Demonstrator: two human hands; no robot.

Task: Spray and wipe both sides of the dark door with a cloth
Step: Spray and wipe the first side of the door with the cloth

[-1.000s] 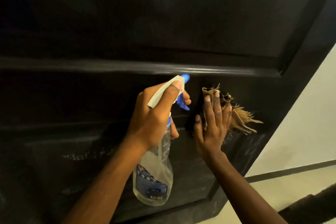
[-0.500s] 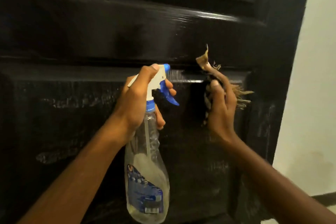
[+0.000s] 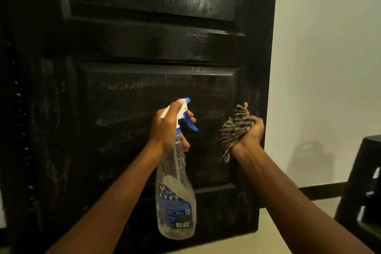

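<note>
We judge the spray bottle (image 3: 175,198) light, slick plastic, best held at its neck where our left hand (image 3: 167,130) curls its fingers; our right hand (image 3: 248,135) clenches the soft, limp striped cloth (image 3: 237,126).

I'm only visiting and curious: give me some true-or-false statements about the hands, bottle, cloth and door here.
1. The left hand holds the spray bottle near its neck. True.
2. The right hand spreads the cloth flat. False: it grips the striped cloth bunched up.
3. The bottle's trigger is red. False: the trigger is blue.
4. The lower panel of the door shows pale streaks. True.
5. The pale wall lies left of the door. False: it lies to the right.
</note>
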